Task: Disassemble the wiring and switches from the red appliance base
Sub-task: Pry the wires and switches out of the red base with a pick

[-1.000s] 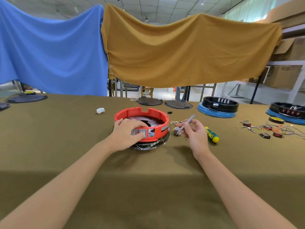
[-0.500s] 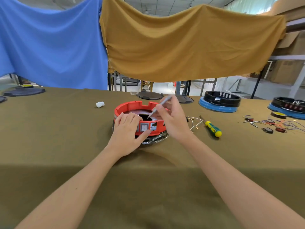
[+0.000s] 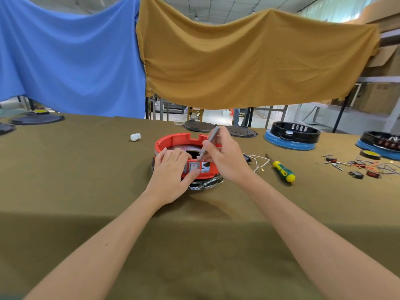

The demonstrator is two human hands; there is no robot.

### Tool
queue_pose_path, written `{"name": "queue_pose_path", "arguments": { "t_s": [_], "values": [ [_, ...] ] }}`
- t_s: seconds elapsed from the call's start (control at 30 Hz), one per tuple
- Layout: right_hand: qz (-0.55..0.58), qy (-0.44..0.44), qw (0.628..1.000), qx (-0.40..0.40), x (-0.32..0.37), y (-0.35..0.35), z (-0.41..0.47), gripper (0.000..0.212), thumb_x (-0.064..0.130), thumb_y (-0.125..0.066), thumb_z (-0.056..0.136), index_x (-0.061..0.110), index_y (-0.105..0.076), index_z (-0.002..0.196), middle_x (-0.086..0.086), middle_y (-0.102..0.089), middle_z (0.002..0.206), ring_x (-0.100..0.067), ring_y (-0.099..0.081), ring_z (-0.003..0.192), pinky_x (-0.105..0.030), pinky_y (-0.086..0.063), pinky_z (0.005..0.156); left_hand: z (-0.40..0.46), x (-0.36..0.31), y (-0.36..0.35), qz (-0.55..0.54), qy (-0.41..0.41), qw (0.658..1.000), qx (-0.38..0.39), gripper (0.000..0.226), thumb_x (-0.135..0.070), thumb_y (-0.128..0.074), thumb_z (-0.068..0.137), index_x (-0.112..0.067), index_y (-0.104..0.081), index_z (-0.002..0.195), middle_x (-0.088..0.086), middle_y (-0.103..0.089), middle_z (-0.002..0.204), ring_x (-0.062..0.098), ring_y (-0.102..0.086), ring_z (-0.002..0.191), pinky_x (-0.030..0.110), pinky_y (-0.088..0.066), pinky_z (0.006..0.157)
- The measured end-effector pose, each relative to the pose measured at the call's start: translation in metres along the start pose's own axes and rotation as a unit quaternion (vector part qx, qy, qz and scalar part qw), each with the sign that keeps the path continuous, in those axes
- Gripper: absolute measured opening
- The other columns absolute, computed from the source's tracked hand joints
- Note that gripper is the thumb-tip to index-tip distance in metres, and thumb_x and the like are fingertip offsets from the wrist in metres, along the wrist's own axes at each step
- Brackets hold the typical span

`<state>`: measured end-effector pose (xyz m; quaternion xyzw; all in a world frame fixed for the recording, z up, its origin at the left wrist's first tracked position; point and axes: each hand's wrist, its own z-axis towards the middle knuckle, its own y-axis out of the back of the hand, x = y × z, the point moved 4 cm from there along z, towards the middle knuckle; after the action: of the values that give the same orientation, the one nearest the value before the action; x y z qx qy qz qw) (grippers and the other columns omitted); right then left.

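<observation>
An olive-green cloth covers the table (image 3: 86,191), with a crumpled white wad (image 3: 135,137) lying well beyond the fingers on the left. The left hand (image 3: 171,178) grips the front wall of the round red plastic appliance base (image 3: 179,139), fingers curled over its rim and thumb on a grey rocker switch (image 3: 193,167). The right hand (image 3: 225,156) pinches a slim grey metal tool (image 3: 208,141) whose tip dips inside the rim, just beside the left fingertips; right of it lie loose white wires (image 3: 258,163) and a green-and-yellow-handled screwdriver (image 3: 281,169).
</observation>
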<state>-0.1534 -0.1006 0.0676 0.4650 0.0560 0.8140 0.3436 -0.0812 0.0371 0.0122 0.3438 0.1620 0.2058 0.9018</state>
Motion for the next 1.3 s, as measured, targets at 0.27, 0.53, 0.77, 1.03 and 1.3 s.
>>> {"name": "queue_pose_path", "arguments": {
  "t_s": [0.27,0.53,0.77,1.03,1.3],
  "values": [
    [-0.053,-0.001,0.998,0.031,0.003,0.001,0.007,0.011,0.018,-0.054,0.102,0.012,-0.044,0.101,-0.013,-0.066,0.09,-0.017,-0.073,0.071,-0.052,-0.059,0.075,0.0,0.0,0.001,-0.008,0.005,1.0,0.001,0.05,-0.058,-0.033,0.092,-0.019,-0.057,0.111,-0.013,-0.045,0.104,0.015,-0.045,0.111,0.039,-0.017,0.115],
    [-0.114,-0.059,0.986,0.109,0.019,0.0,0.026,0.015,0.022,-0.054,0.101,0.007,-0.055,0.103,-0.013,-0.069,0.097,-0.03,-0.071,0.088,-0.053,-0.057,0.083,0.0,0.0,0.002,-0.018,0.004,1.0,0.002,0.047,-0.058,-0.038,0.091,-0.02,-0.055,0.11,-0.013,-0.045,0.104,0.015,-0.045,0.112,0.04,-0.016,0.115],
    [-0.096,-0.103,0.979,0.145,0.022,-0.001,0.033,0.009,0.018,-0.055,0.101,0.012,-0.054,0.095,-0.011,-0.07,0.091,-0.024,-0.074,0.082,-0.04,-0.063,0.074,0.0,0.001,0.001,-0.014,0.004,1.0,0.004,0.052,-0.062,-0.035,0.088,-0.019,-0.055,0.111,-0.009,-0.052,0.107,0.016,-0.047,0.112,0.037,-0.014,0.115],
    [-0.025,-0.103,0.992,0.072,0.006,0.004,0.021,0.012,0.016,-0.055,0.101,0.004,-0.052,0.104,-0.015,-0.069,0.091,-0.024,-0.074,0.079,-0.044,-0.062,0.078,0.0,0.001,0.0,-0.019,0.004,1.0,-0.01,0.049,-0.061,-0.037,0.088,-0.021,-0.056,0.108,-0.012,-0.05,0.104,0.014,-0.046,0.11,0.036,-0.014,0.114],
    [-0.092,-0.07,0.99,0.075,0.015,0.0,0.02,0.01,0.02,-0.057,0.1,0.01,-0.056,0.102,-0.01,-0.07,0.09,-0.024,-0.072,0.083,-0.049,-0.06,0.08,0.0,0.001,0.0,-0.015,0.007,1.0,0.004,0.049,-0.061,-0.036,0.089,-0.021,-0.055,0.11,-0.011,-0.05,0.106,0.015,-0.047,0.113,0.037,-0.012,0.116]
  ]
}}
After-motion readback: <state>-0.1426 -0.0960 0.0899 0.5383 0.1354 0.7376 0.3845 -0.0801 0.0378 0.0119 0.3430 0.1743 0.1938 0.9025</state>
